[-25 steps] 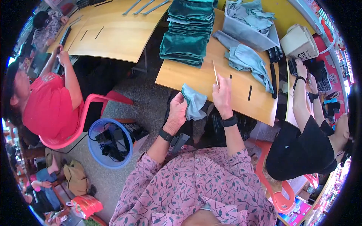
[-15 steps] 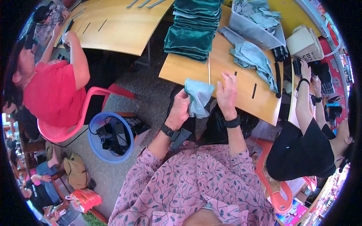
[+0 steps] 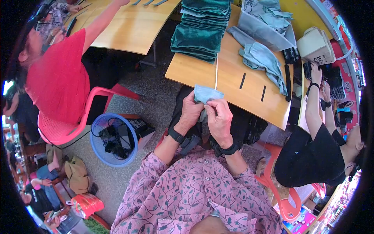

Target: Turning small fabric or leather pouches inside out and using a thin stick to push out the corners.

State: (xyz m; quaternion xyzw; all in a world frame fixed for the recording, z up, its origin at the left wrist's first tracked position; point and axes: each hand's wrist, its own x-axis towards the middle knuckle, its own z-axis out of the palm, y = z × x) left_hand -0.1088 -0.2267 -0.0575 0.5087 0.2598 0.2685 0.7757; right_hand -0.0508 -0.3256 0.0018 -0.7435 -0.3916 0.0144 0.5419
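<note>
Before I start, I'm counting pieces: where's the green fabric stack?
Head view: the green fabric stack is upper centre on the table, left of the grey bin.

The left hand and right hand hold a blue cloth by the table bearing green cloths.

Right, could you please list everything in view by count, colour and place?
near table: 1, tan, ahead
side tables: at least 2, tan or pale, both sides
velvet stack: 1, dark green, near table
thin strip: 1, white, near table
short strips: 2, black, near table
cloth heap: 1, pale blue, near table
bin: 1, grey, near table
box: 1, cream, upper right
basket: 1, blue, left
chairs: at least 2, reddish, both sides
people: at least 4, varied colours, both sides
bags: 2, brown, red, lower left
cloth piece: 1, pale blue, centre
left grip: 1, bare, on cloth piece
right grip: 1, bare, likewise
</note>
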